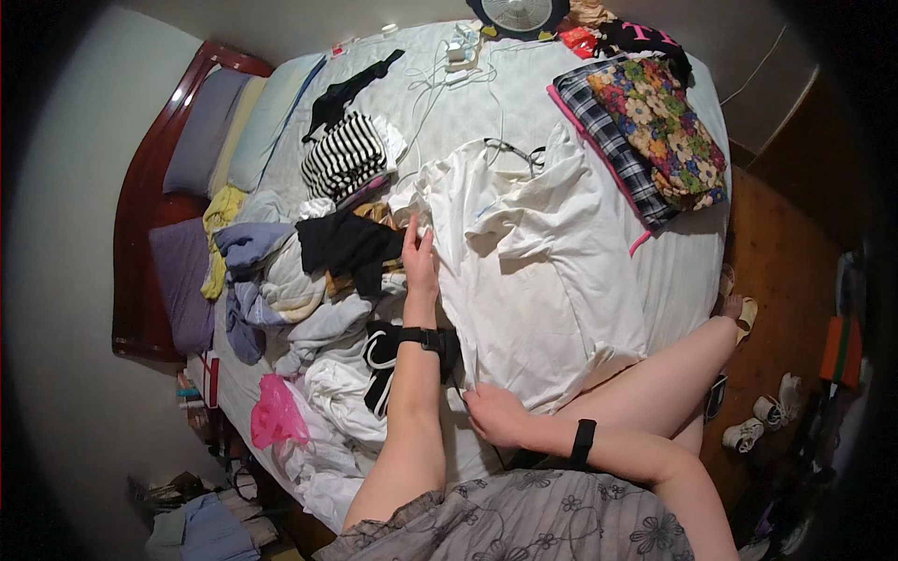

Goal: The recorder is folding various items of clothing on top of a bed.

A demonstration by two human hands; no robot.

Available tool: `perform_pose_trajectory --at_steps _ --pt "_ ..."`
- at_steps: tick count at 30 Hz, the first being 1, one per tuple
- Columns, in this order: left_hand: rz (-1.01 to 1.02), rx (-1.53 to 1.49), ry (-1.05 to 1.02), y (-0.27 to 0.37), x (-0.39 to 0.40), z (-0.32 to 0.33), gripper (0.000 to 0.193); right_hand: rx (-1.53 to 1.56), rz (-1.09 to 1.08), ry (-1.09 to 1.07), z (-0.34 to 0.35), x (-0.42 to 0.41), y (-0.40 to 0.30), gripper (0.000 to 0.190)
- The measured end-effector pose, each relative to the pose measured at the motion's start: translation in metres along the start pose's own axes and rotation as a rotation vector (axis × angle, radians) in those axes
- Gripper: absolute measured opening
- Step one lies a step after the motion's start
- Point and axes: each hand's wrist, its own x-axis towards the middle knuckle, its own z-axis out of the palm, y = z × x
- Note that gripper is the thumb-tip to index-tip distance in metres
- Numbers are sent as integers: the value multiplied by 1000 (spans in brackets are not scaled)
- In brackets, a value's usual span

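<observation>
A white cloth garment (540, 287), rumpled in its upper part, lies spread on the bed before me. My left hand (420, 263) reaches along its left edge. The fingers are extended and apart, with the tips against the bunched cloth at the upper left corner. Near my lap, my right hand (497, 415) is curled around the garment's lower left corner; its fingertips are partly hidden. A black top with white trim (379, 365) lies beneath my left forearm. Dark straps cross both of my forearms.
Left of the garment lie a black cloth (351, 245), a striped garment (344, 158) and a pink plastic bag (277, 414). Folded floral fabric (656, 133) rests at the right. Cables and a power strip (459, 52) sit near a fan (519, 14). Shoes (744, 435) stand on the floor.
</observation>
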Motion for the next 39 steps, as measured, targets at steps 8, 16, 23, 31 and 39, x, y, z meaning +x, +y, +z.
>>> perform_pose_trajectory --at_steps 8,16,23,31,39 --pt "534 698 -53 58 -17 51 68 322 11 214 -16 -14 21 28" --pt "427 515 -662 51 -52 114 47 236 369 18 -58 -55 91 32" --pt "503 1033 -562 40 -150 55 60 -141 79 539 -139 -95 82 29" --pt "482 1229 -691 31 -294 15 58 -390 215 149 -128 -107 122 33" --pt "169 1048 -1250 40 -321 -2 30 -310 139 -251 -136 -130 101 24"
